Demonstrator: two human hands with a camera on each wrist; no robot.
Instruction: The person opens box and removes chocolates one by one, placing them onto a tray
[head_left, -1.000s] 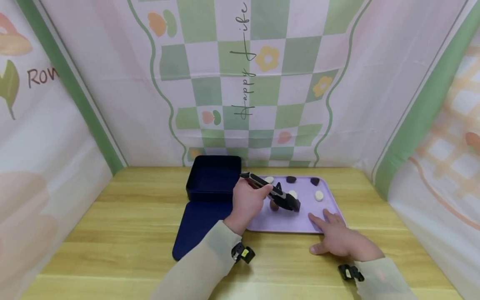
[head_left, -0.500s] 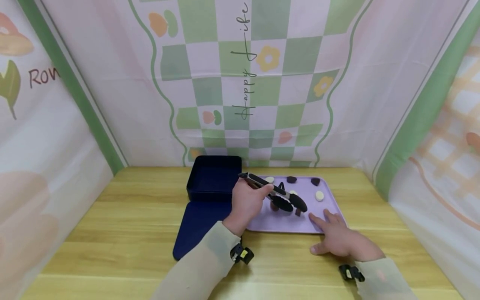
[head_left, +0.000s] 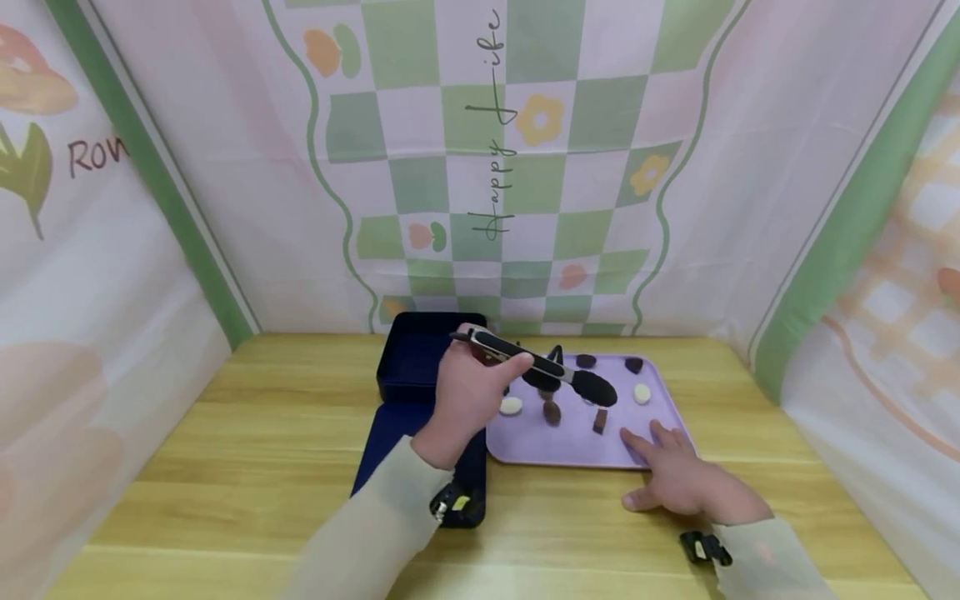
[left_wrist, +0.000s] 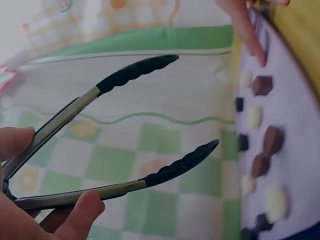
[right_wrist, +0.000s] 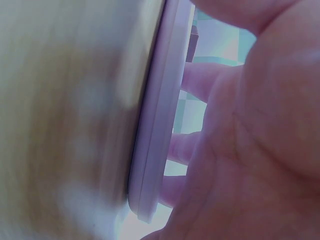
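In the head view my left hand (head_left: 468,387) grips a pair of black-and-steel tongs (head_left: 551,371) above the lilac tray (head_left: 555,450). The left wrist view shows the tongs (left_wrist: 170,172) spread wide, with nothing between their tips. On the tray lie several chocolate-like pieces: a brown block (head_left: 601,421), a brown oval piece (head_left: 552,412), a white oval piece (head_left: 511,406), a white round piece (head_left: 642,393) and dark pieces (head_left: 633,364) at the back. My right hand (head_left: 671,475) rests with spread fingers on the tray's front right corner. The tongs hide some middle pieces.
Left of the tray stands an open navy box (head_left: 412,358), partly behind my left hand. A navy lid (head_left: 468,492) lies in front of it, partly under my left forearm. Printed curtains (head_left: 300,275) close off the wooden table (head_left: 225,467) at the back and sides.
The tongs have opened and let go of the brown block, which now lies uncovered on the tray. My left hand has lifted them up and to the left. My right hand has stayed put.
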